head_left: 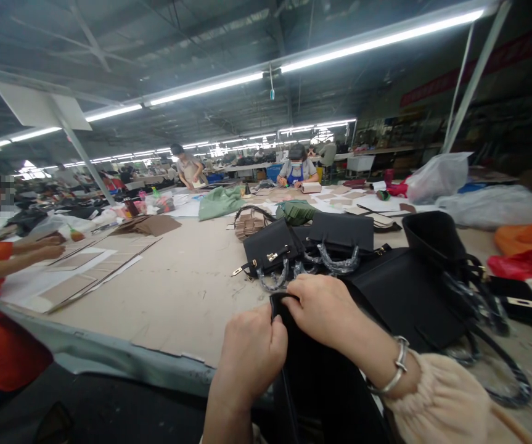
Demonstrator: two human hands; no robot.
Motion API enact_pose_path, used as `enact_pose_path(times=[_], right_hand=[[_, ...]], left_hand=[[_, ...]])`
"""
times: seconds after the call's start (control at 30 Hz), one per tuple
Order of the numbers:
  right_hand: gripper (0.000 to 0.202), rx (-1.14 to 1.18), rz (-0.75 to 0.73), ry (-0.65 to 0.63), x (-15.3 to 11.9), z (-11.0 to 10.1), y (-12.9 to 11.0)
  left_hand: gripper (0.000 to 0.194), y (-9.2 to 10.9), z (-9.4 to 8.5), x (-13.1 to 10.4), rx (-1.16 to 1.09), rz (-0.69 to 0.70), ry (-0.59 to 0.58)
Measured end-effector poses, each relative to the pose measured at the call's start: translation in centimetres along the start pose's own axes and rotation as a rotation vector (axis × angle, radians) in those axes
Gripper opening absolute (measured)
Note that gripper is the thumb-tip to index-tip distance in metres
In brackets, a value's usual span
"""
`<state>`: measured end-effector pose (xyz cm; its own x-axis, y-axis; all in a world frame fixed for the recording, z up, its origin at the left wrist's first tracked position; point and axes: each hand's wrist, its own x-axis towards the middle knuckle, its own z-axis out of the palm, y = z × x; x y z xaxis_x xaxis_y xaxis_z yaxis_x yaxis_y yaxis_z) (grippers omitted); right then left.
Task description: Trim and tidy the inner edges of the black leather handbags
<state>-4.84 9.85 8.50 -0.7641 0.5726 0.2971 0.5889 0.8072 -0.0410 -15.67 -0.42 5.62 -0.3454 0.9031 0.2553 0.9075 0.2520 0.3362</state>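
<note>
Low in the head view, a black handbag [312, 370] hangs at the table's near edge, its opening toward me. My left hand [254, 351] is closed on the left side of its rim, thumb on top. Just right of it, my right hand [323, 308] pinches the same rim near the corner, with a silver bangle at the wrist. Beyond my hands lie more black handbags [270, 246] with plastic-wrapped handles [339, 262] and gold-coloured clasps. Another black bag [432, 237] stands upright at the right. The lower part of the held bag runs out of the frame.
The pale worktable [173, 290] stretches away from me. At the left, a co-worker's hands [46, 246] rest over brown panels [76, 280]. Green cloth [222, 202], a stack of tan pieces [250, 223] and plastic bags [439, 179] lie farther back. Another person [297, 169] sits across the table.
</note>
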Motion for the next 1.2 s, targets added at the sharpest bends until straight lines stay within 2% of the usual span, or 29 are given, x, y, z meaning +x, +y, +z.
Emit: enact_pose_path(times=[0.2,0.53,0.93,1.2], right_hand=[[0.027,-0.001,0.037,-0.035,0.0,-0.3,-0.3],[0.032,0.004,0.02,0.025,0.2,-0.1,-0.3],[0.031,0.014,0.051,0.01,0.3,0.0,-0.6],[0.03,-0.006,0.007,0.033,0.7,0.3,-1.8]], left_hand=[[0.02,-0.2,0.0,-0.1,-0.039,0.009,-0.002],[0.021,-0.2,-0.1,0.1,-0.038,-0.029,-0.029],[0.022,-0.2,-0.3,0.1,-0.049,-0.01,-0.031],[0.025,-0.2,-0.2,0.3,-0.016,-0.001,-0.021]])
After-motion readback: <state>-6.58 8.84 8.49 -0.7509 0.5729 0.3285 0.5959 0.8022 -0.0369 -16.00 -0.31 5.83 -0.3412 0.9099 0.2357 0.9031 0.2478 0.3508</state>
